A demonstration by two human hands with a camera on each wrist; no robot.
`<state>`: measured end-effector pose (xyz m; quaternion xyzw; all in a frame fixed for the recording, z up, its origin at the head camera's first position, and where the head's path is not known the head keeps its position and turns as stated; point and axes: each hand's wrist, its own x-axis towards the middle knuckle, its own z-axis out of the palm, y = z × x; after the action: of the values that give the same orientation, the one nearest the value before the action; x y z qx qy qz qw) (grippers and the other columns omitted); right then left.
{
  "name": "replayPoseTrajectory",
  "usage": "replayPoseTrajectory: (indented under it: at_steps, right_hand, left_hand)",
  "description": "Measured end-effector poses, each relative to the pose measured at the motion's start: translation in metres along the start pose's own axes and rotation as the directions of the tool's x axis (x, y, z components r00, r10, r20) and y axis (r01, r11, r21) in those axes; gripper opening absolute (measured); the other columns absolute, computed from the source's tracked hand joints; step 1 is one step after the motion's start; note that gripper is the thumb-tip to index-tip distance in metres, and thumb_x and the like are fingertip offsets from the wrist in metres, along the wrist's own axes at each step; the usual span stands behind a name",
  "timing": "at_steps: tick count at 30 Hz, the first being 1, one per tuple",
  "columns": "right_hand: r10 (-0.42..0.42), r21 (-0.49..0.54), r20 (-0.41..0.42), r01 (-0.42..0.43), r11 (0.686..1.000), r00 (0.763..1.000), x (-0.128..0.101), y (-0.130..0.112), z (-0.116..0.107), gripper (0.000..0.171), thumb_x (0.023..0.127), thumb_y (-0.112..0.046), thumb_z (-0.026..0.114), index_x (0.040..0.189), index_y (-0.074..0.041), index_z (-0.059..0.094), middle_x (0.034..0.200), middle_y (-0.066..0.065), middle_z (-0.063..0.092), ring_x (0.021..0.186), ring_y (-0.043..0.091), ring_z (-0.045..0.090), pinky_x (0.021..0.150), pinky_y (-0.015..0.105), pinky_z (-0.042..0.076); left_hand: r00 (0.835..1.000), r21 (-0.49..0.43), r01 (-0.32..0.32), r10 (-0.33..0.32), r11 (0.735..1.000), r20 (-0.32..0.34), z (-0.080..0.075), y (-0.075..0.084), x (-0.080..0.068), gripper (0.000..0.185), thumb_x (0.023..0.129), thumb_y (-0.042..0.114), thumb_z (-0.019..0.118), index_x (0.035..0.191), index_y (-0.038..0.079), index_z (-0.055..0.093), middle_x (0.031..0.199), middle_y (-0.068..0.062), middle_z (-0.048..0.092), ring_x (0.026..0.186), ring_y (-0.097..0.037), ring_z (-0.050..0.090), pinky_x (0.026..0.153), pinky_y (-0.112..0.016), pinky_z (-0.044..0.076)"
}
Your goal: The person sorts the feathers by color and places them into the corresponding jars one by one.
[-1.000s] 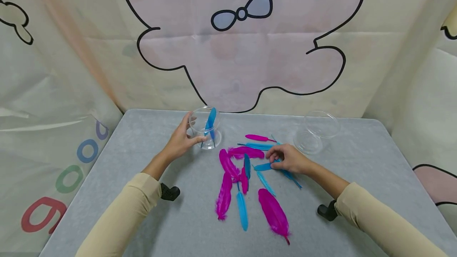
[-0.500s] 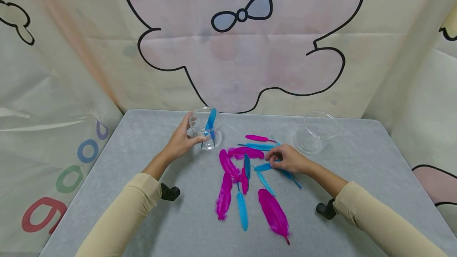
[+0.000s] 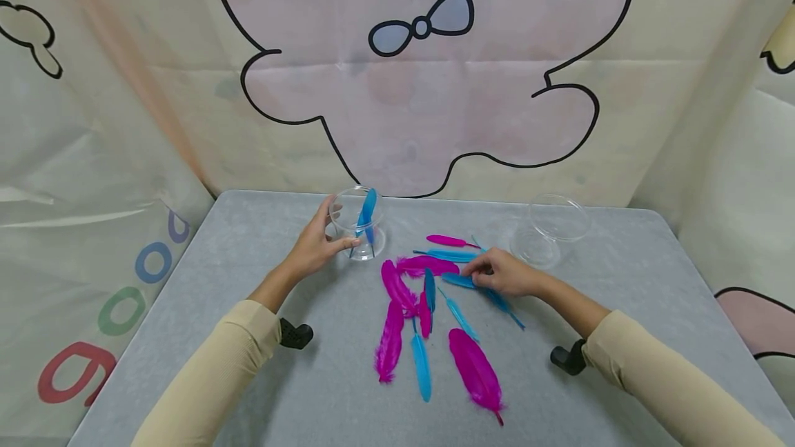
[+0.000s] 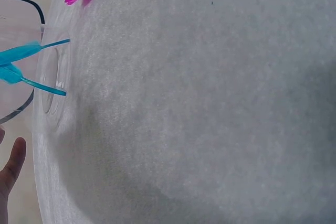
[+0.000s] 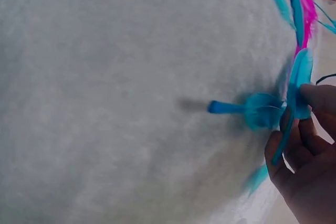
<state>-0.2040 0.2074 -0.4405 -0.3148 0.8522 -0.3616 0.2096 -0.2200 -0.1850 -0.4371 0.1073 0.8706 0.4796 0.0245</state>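
Note:
At the back left my left hand (image 3: 315, 243) grips a clear plastic cup (image 3: 340, 226) by its side, thumb near the base. Two blue feathers (image 3: 368, 208) lean inside it; their quills reach the cup's bottom in the left wrist view. My right hand (image 3: 508, 274) pinches a blue feather (image 5: 303, 69) between thumb and fingers, its tip pointing left in the head view. Just below that hand, another blue feather (image 3: 504, 306) lies on the table, its quill (image 5: 226, 107) toward the front. Pink feathers (image 3: 397, 287) and other blue ones (image 3: 421, 364) lie scattered to the left.
A second clear cup (image 3: 535, 248) stands at the back right, beyond my right hand. A large pink feather (image 3: 475, 371) lies nearest the front. The grey table (image 3: 335, 392) ends at a printed curtain (image 3: 298, 157) behind.
My right hand has lifted slightly, and the blue feather in its fingers has shifted up and away from the lighter blue one beneath. The left hand and cup stay where they were.

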Motion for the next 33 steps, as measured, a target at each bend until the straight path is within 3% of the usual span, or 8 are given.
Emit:
replayPoseTrajectory:
  at_steps: [8, 16, 22, 26, 33]
  right_hand:
    - [0.097, 0.094, -0.008, -0.096, 0.991, 0.995, 0.004, -0.007, -0.006, 0.023, 0.097, -0.007, 0.061, 0.114, 0.002, 0.072, 0.108, 0.009, 0.071, 0.091, 0.021, 0.058, 0.077, 0.025, 0.052]
    - [0.171, 0.158, -0.04, -0.163, 0.974, 0.984, 0.014, -0.021, -0.008, 0.023, 0.097, -0.011, 0.062, 0.115, 0.0, 0.072, 0.111, 0.01, 0.07, 0.1, 0.022, 0.059, 0.083, 0.029, 0.053]
    - [0.28, 0.344, -0.092, -0.233, 0.91, 0.956, 0.023, -0.034, -0.008, 0.024, 0.097, -0.015, 0.064, 0.117, -0.001, 0.069, 0.112, 0.01, 0.066, 0.102, 0.023, 0.056, 0.085, 0.031, 0.051]
    - [0.317, 0.445, -0.132, -0.23, 0.866, 0.939, 0.03, -0.04, -0.008, 0.029, 0.098, -0.016, 0.063, 0.121, 0.001, 0.066, 0.12, 0.013, 0.063, 0.104, 0.023, 0.054, 0.085, 0.032, 0.049]
    - [0.34, 0.484, -0.179, -0.218, 0.847, 0.923, 0.042, -0.049, -0.01, 0.031, 0.099, -0.018, 0.062, 0.123, 0.001, 0.064, 0.123, 0.014, 0.062, 0.114, 0.026, 0.055, 0.1, 0.044, 0.047]
  left_hand:
    - [1.0, -0.004, -0.006, 0.006, 1.0, 0.005, 0.0, 0.0, -0.001, 0.102, 0.087, 0.028, 0.079, 0.159, 0.011, 0.01, 0.159, -0.015, 0.03, 0.144, -0.041, 0.031, 0.104, -0.057, 0.043]
    - [1.0, -0.014, 0.007, -0.007, 1.0, 0.001, -0.001, 0.002, -0.001, 0.102, 0.087, 0.027, 0.079, 0.16, 0.016, 0.009, 0.16, -0.014, 0.029, 0.145, -0.04, 0.03, 0.105, -0.057, 0.042]
    - [1.0, -0.009, 0.002, -0.002, 1.0, 0.004, -0.001, 0.002, -0.001, 0.102, 0.087, 0.025, 0.079, 0.16, 0.015, 0.009, 0.16, -0.014, 0.029, 0.145, -0.04, 0.03, 0.105, -0.058, 0.042]
    - [1.0, -0.009, 0.01, -0.01, 1.0, 0.002, -0.001, 0.002, -0.001, 0.101, 0.087, 0.024, 0.079, 0.16, 0.016, 0.01, 0.16, -0.014, 0.03, 0.145, -0.04, 0.029, 0.105, -0.058, 0.041]
    - [1.0, -0.012, 0.006, -0.006, 1.0, 0.001, -0.001, 0.001, 0.0, 0.101, 0.087, 0.023, 0.08, 0.16, 0.015, 0.01, 0.16, -0.014, 0.031, 0.145, -0.041, 0.03, 0.105, -0.058, 0.041]
